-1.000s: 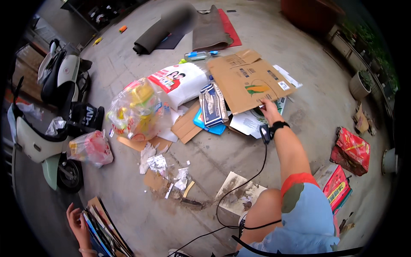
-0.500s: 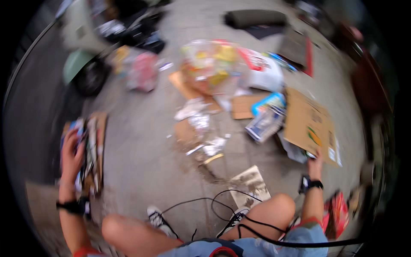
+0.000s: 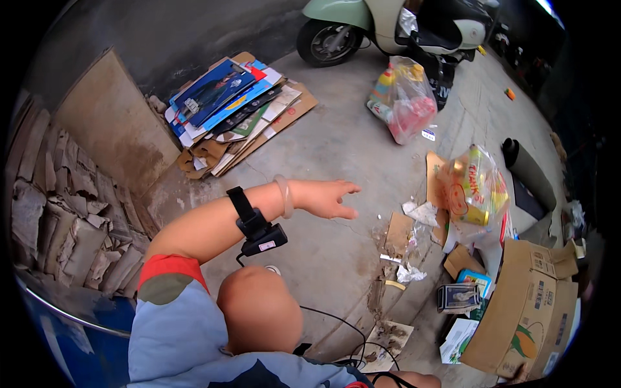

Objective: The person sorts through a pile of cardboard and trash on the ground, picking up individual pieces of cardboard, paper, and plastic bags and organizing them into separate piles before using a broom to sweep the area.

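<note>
The green scooter (image 3: 381, 29) is the biggest thing here, parked at the far edge of the concrete floor (image 3: 336, 149) so it is out of the way. By the wall (image 3: 110, 129) lies a flat pile of cardboard and coloured paper boxes (image 3: 236, 110), squashed flat so they stack neatly one on top of the other. On the right, a big brown cardboard box (image 3: 527, 304) lies opened up, near the bottom corner. Two clear plastic bags sit on the floor, one with red and yellow things (image 3: 402, 100) next to the scooter and one with yellow packs (image 3: 474, 191) further right; the bags keep the small things together. Torn paper scraps (image 3: 407, 246) are spread between them. The left hand (image 3: 328, 198) hangs in the air above the floor, fingers spread and loose, holding nothing, well apart from the flat pile. Its arm wears a black strap with a small box (image 3: 259, 234). The right hand (image 3: 516, 373) is only just in view at the bottom edge, touching the brown box, and I cannot tell if it grips
</note>
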`<move>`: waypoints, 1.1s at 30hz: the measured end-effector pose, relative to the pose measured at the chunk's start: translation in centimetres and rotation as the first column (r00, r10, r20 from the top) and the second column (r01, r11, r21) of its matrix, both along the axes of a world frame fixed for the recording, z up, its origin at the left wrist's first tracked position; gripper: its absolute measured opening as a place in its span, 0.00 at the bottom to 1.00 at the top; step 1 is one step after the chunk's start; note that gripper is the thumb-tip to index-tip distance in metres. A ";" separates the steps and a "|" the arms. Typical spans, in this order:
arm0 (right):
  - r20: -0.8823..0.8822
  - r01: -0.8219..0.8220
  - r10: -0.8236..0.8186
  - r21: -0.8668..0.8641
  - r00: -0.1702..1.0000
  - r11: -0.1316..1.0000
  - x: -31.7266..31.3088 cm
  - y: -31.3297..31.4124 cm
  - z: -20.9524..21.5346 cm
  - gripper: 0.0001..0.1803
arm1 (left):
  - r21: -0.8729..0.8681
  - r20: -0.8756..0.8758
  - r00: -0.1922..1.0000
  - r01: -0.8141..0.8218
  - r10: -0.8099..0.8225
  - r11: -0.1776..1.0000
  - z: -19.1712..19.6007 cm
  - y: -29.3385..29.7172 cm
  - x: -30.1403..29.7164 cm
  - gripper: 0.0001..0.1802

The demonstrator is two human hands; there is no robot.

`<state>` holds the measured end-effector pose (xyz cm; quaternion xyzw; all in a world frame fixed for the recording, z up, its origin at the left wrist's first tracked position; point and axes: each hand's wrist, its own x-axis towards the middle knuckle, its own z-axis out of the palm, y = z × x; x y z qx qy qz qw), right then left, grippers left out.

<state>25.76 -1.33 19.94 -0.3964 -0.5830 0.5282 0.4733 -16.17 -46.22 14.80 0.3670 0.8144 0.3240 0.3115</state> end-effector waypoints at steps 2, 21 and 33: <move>-0.005 -0.074 0.074 0.013 0.997 0.997 -2.0 -2.3 2.7 0.24 | -0.002 0.008 0.999 0.032 -0.032 0.999 -0.8 -0.8 -0.5 0.39; -0.190 -0.897 0.936 -0.392 0.297 0.205 -42.0 -26.4 1.7 0.21 | 0.399 0.809 0.359 -0.917 -0.466 -0.015 -5.1 -10.9 -2.0 0.20; -0.300 -0.864 0.943 -0.428 -0.143 -0.267 -45.4 -32.9 -1.5 0.32 | 0.502 0.768 0.637 -0.665 -0.068 -0.553 -2.8 -22.8 -15.3 0.17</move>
